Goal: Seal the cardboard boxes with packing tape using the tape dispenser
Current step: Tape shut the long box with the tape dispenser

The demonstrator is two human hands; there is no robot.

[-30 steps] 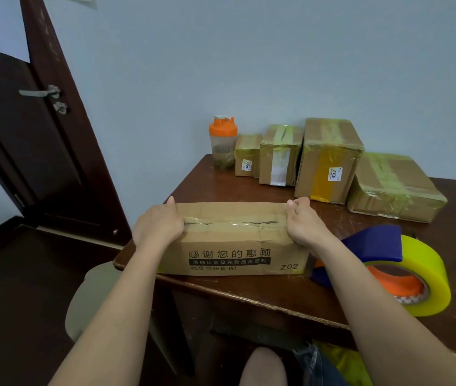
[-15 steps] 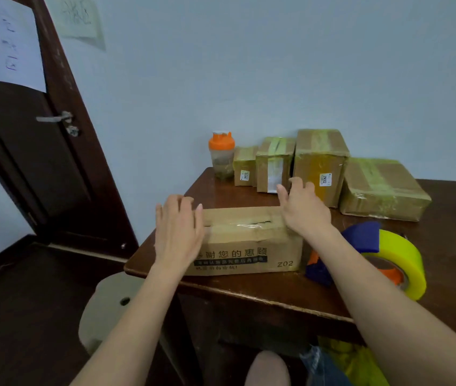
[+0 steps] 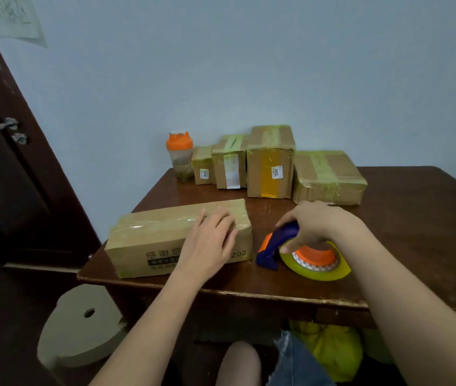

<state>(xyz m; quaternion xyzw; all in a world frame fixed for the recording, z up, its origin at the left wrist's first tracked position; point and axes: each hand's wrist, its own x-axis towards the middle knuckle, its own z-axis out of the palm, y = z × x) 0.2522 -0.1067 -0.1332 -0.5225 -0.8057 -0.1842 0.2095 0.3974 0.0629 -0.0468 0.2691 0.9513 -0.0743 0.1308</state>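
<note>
Box [image 3: 165, 235] near the table [image 3: 405, 218] front edge, pinned flat under the left hand [image 3: 210, 240], fingers straight, likely to stop it sliding. Dispenser [image 3: 302, 254] just right of it, gripped by the right hand [image 3: 316, 224], seemingly ready to lift and tape.

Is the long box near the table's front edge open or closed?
Closed: the long box has flaps down, shiny tape along its top seam, and the left hand resting flat on it.

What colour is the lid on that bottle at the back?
Orange; the bottle lid shows plainly in the head view.
</note>
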